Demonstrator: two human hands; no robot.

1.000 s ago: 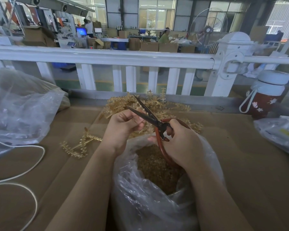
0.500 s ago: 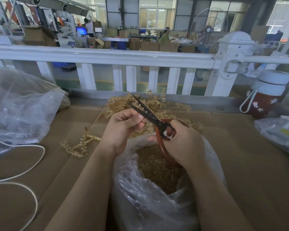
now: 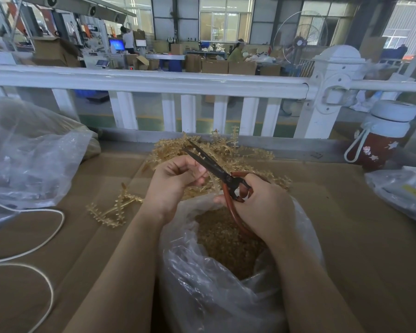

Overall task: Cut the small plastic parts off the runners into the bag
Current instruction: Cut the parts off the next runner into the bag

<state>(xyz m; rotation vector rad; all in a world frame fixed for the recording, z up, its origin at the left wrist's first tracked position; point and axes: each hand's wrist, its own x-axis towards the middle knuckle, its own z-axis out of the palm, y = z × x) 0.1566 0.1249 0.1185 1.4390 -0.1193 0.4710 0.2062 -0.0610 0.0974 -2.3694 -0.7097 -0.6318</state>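
Pinched in the left hand, a runner sits between scissors blades, narrower than a second ago — right hand squeezing the handles; parts should drop into the bag below.

Left hand pinching a thin yellow plastic strip, right hand holding red-handled scissors with blades apart, clear bag of small yellow bits near, pile of yellow strips far behind, one strip lying left, white cord far left, red bottle far right, white fence beyond.
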